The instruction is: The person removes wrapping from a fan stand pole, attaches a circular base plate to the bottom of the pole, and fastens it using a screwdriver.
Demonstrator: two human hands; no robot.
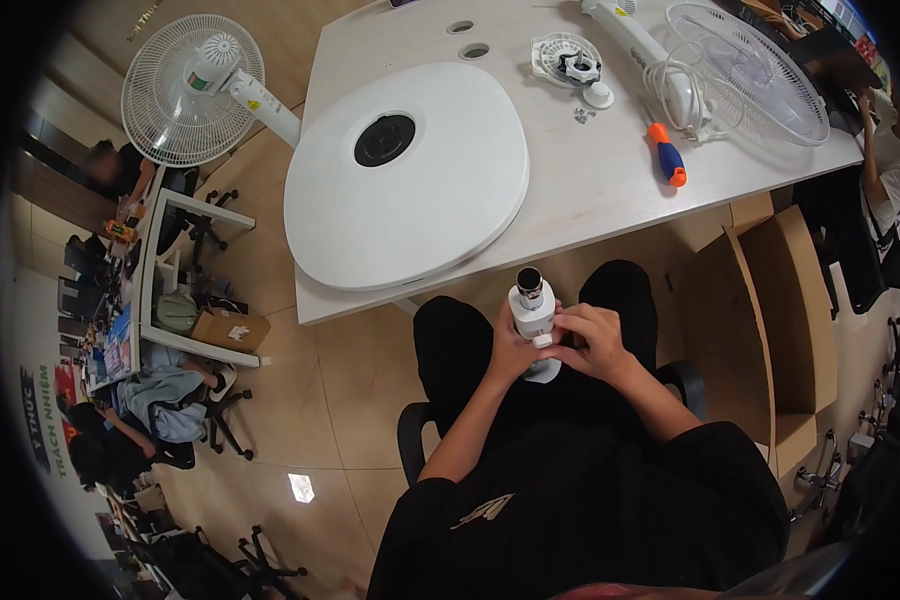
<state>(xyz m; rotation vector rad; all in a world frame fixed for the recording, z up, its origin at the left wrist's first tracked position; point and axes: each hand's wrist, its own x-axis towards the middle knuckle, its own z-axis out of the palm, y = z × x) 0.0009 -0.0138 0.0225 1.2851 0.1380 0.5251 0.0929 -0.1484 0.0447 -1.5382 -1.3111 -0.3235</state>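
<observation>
Above my lap, a white tubular part (533, 312) with a shiny metal collar and dark top end stands roughly upright. My left hand (511, 345) is wrapped round its left side. On the other side, the fingers of my right hand (592, 342) are bent and pressed against a small white knob (542, 341) on the part's front. The part's lower end flares out below my hands. Beyond it on the table lies a large white rounded base (450, 180) with a black round centre (384, 139).
The white table (610, 190) holds an orange and blue screwdriver (667, 156), small screws (583, 116), a white housing (566, 60), a fan pole with cable (660, 75) and a fan grille (750, 70). Open cardboard box (785, 310) at right; standing fan (195, 90) at left.
</observation>
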